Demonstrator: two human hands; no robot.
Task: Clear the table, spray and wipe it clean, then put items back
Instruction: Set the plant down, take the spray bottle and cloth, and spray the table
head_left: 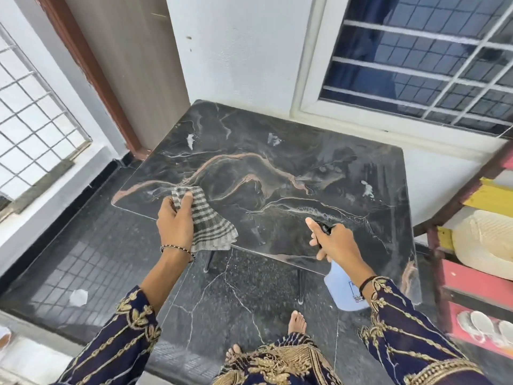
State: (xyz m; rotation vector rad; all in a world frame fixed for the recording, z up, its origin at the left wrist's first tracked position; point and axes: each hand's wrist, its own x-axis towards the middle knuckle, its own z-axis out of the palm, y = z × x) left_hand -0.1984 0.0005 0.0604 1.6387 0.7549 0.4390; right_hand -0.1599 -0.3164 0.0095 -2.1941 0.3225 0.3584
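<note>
A low table with a dark marble-pattern top [277,173] stands against the white wall, with nothing standing on it. A few pale wet patches show on its surface. My left hand [175,218] grips a grey checked cloth [209,220] over the table's near left corner. My right hand [333,240] holds a pale blue spray bottle [342,287] by its black trigger head above the near edge, nozzle pointing toward the tabletop. The bottle's body hangs below my wrist.
A red and yellow rack [477,245] stands right of the table, holding a cream hat [485,240] and pale sandals [485,326]. A door [133,65] is at back left, a barred window [430,59] behind the table. My bare feet [297,322] are on the dark floor.
</note>
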